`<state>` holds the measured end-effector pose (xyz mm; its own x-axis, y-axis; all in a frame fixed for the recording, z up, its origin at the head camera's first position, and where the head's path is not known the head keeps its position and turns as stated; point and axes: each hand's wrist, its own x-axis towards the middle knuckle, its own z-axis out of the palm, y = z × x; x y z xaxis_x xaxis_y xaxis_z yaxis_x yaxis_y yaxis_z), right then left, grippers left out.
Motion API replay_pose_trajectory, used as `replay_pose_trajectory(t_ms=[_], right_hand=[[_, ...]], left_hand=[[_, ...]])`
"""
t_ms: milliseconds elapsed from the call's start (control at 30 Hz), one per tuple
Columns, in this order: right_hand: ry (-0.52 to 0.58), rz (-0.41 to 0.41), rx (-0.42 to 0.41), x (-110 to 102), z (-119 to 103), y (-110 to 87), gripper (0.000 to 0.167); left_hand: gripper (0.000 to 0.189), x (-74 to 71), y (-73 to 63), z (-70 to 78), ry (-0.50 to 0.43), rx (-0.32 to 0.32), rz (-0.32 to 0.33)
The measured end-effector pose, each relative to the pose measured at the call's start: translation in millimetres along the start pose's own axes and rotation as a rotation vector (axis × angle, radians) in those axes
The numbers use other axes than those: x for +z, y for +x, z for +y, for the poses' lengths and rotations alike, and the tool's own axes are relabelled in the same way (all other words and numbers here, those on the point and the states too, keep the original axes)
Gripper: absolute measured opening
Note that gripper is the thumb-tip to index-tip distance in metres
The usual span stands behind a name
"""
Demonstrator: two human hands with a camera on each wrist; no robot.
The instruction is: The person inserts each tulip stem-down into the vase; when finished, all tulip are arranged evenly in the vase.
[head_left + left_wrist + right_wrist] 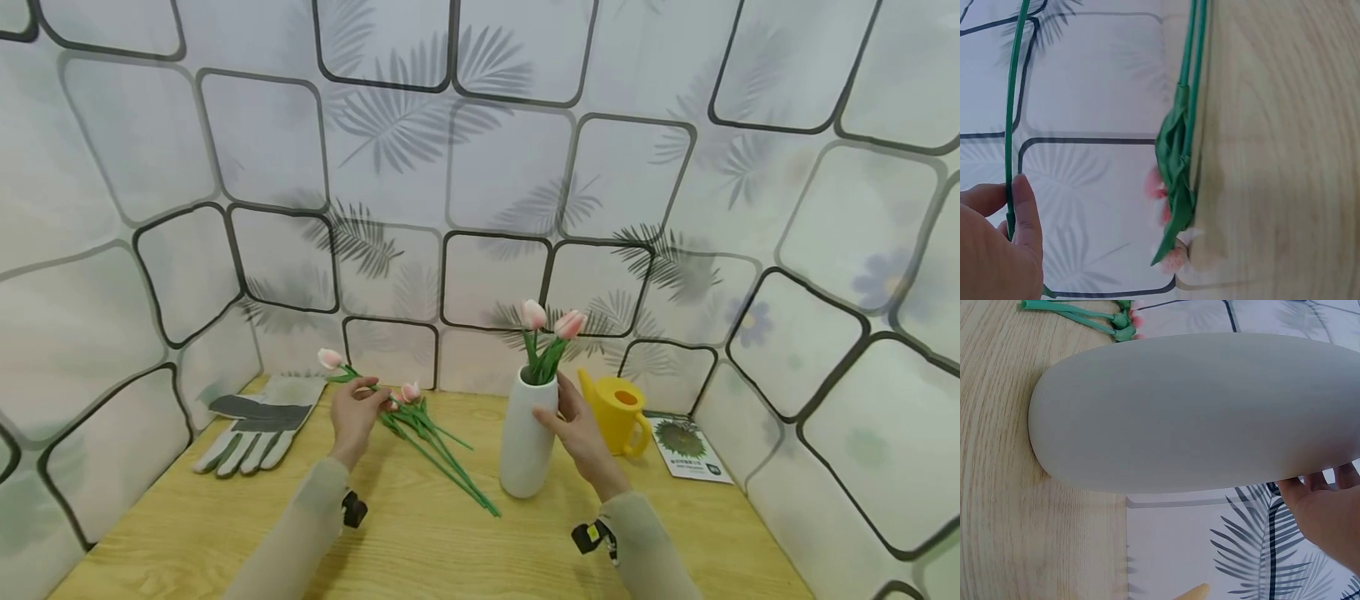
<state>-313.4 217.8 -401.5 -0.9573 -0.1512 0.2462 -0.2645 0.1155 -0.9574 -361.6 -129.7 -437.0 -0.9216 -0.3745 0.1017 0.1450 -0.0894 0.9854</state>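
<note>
My left hand [356,415] pinches the green stem [1010,119] of a pink tulip [330,359] between thumb and fingers, raised above the table. Just right of that hand, several more pink tulips [431,433] lie on the table with their stems pointing toward the front. My right hand [573,423] holds the upper part of a white vase [525,442] from its right side, thumb across the front. The vase stands upright with two pink tulips [546,337] in it. In the right wrist view, the white vase [1185,412] fills the middle, with the fingers partly hidden behind it.
A yellow watering can [617,412] stands right of the vase, close behind the right hand. Beside it lies a card with a plant picture [688,450]. A grey and white glove [266,421] rests at the left. Patterned curtain walls [495,275] enclose the wooden table [427,550].
</note>
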Motion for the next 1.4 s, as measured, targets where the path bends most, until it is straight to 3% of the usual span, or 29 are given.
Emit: replay_pose_trajectory(t_ms=[400, 767, 1067, 1400], right_hand=[[-0.002, -0.007, 0.000, 3, -4, 0.8, 0.079], [0.006, -0.001, 0.007, 0, -1, -0.2, 0.079], [0.005, 0.002, 0.008, 1, -2, -0.9, 0.079], [0.005, 0.000, -0.002, 1, -1, -0.8, 0.079]], left_hand=[[0.034, 10.1, -2.2, 26.6, -0.125, 0.129, 0.023], [0.042, 23.8, -6.9, 54.7, -0.195, 0.190, 0.004], [0.041, 35.2, -5.3, 67.4, -0.258, 0.245, -0.003], [0.045, 53.3, -7.4, 90.1, -0.362, 0.247, -0.013]])
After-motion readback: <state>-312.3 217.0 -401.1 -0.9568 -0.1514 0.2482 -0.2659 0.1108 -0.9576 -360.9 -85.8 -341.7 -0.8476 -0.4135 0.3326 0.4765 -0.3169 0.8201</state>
